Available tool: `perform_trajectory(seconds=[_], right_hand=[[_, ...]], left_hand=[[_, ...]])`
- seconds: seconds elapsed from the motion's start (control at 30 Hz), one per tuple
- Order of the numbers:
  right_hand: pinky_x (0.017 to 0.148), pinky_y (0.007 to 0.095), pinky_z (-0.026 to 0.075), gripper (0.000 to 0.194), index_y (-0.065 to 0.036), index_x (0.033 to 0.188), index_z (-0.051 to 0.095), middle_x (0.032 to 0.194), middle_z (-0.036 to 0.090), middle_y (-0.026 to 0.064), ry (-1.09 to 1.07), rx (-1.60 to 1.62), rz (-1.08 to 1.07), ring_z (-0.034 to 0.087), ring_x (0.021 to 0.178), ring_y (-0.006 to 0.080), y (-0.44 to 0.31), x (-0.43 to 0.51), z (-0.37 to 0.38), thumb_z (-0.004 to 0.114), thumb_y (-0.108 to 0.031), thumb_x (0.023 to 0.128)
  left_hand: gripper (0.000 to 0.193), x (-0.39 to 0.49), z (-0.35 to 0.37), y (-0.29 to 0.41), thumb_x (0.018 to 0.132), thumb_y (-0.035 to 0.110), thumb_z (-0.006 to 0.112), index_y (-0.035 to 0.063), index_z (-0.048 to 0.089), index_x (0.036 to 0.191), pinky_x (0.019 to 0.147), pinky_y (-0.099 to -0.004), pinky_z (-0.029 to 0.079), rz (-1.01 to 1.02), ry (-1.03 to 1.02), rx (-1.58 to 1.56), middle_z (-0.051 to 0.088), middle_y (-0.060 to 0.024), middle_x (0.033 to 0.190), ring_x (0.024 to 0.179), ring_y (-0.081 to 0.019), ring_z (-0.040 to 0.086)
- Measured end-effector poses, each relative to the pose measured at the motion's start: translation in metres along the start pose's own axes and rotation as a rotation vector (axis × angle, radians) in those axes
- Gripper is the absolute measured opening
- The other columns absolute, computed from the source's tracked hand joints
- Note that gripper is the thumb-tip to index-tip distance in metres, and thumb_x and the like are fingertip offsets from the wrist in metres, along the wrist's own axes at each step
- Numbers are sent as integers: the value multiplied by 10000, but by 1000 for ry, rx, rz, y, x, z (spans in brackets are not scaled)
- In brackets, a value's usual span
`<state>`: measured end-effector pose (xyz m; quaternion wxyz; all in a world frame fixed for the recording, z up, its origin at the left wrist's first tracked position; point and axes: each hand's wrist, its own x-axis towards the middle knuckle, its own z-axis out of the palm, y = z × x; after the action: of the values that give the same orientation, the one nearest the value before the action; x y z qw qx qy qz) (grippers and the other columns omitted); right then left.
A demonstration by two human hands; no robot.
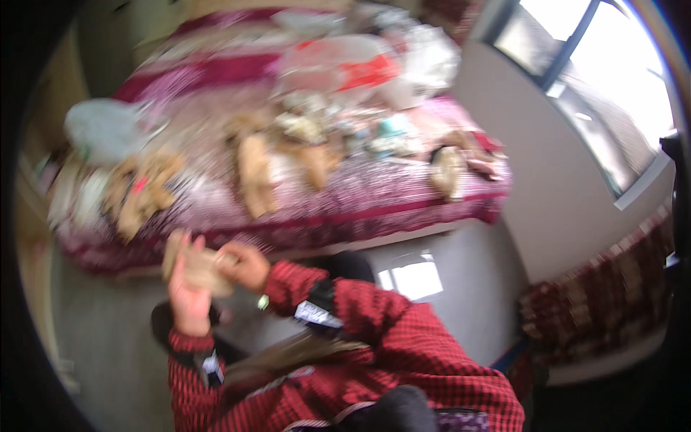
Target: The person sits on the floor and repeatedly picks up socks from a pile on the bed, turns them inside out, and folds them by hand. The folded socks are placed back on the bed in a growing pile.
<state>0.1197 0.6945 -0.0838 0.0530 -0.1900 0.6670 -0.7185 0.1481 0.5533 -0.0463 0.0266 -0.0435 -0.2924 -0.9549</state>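
A tan piece, probably of soft cloth or plush (208, 271), is held between my two hands above the near edge of the bed. My left hand (190, 305) supports it from the left, thumb and fingers pointing up around it. From the right, my right hand (249, 265) pinches its edge between thumb and fingers. Motion blur hides the piece's exact shape. Beyond my hands, on the bed, lie a heap of tan plush-like pieces (143, 194) with a pink spot, a long tan piece (256, 175) and another tan piece (317, 166).
A bed with a maroon and pink patterned cover (345, 202) spans the view ahead. On it are a pale plastic bag (102, 129), a clear red-marked bag (337, 62), white stuffing-like material (302, 124) and a beige item (447, 171). A window (604, 92) is at right.
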Motion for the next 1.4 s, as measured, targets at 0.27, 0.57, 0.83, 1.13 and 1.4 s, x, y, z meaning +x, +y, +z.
perform_trajectory(seconds=[0.27, 0.57, 0.83, 1.13, 1.4], right_hand=[[640, 203, 413, 121, -52, 868, 538, 779, 551, -13, -60, 524, 242, 494, 700, 54, 10, -3, 6, 600, -71, 766], [611, 208, 414, 105, -20, 832, 530, 740, 557, 2, -55, 547, 282, 484, 653, 54, 17, -3, 3, 599, -62, 766], [633, 202, 399, 108, -27, 857, 538, 762, 555, -7, -79, 527, 306, 481, 671, 54, 22, -4, -4, 595, -56, 771], [630, 200, 408, 99, -26, 858, 535, 762, 554, -5, -72, 486, 320, 489, 668, 56, 31, -6, -2, 583, -46, 774], [638, 229, 445, 92, -32, 860, 515, 781, 569, 20, -79, 502, 347, 536, 687, 88, 34, -4, -2, 564, -41, 782]], left_hand=[[387, 5, 12, 26, 814, 126, 525, 56, 404, 1175, 852, -432, 412, 15, 122, 80, 486, -109, 1121, 1018, -289, 484], [385, 19, 29, 24, 844, 195, 487, 75, 387, 1196, 813, -412, 431, 30, 66, 312, 499, -76, 1108, 937, -245, 521], [386, 33, 37, 28, 839, 174, 497, 75, 382, 1194, 817, -418, 434, 51, 34, 340, 516, -98, 1082, 923, -277, 531], [338, 33, 37, 30, 839, 135, 496, 48, 420, 1157, 767, -383, 477, 158, 39, 418, 538, -140, 1040, 886, -265, 565], [207, 27, 24, 35, 857, 134, 474, 31, 542, 1022, 766, -281, 455, 394, 136, 715, 585, -50, 958, 856, -135, 565]])
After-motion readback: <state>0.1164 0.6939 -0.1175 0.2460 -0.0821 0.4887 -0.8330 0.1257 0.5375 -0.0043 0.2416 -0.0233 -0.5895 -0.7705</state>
